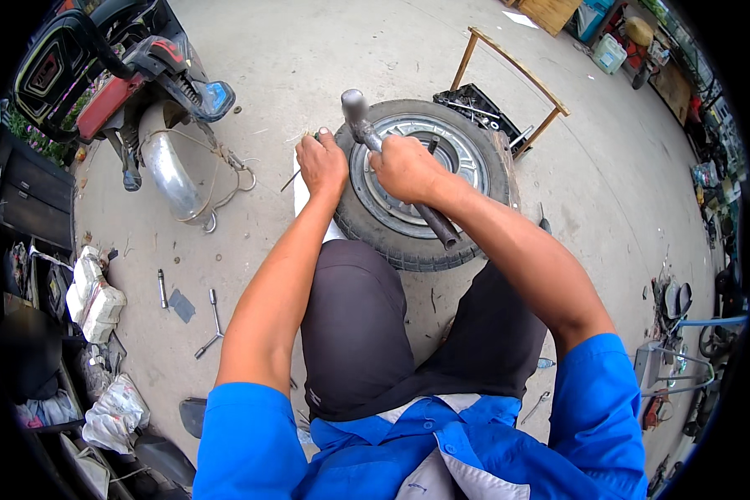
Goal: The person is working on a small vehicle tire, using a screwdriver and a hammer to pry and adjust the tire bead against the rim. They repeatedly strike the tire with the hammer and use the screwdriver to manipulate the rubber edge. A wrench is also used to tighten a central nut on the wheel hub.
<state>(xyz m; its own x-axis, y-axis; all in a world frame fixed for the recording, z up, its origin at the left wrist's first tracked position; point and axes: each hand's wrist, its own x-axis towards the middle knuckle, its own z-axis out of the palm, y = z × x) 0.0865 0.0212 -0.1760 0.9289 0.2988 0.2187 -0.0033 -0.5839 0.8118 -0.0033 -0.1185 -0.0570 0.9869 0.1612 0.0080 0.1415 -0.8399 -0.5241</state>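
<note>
Our right hand [407, 171] grips a hammer [363, 127] over the tyred wheel [457, 150], our left hand [322, 164] pinches a thin rod [290, 181] at the wheel's left edge, and a three-armed wrench [217, 317] lies below-left of the wheel

A crumpled whitish bag [118, 414] lies lower left, a pale jug [608, 55] upper right.

The wheel [467, 157], toolbox [472, 105] and Y-shaped wrench [217, 321] show a repair workshop.
</note>
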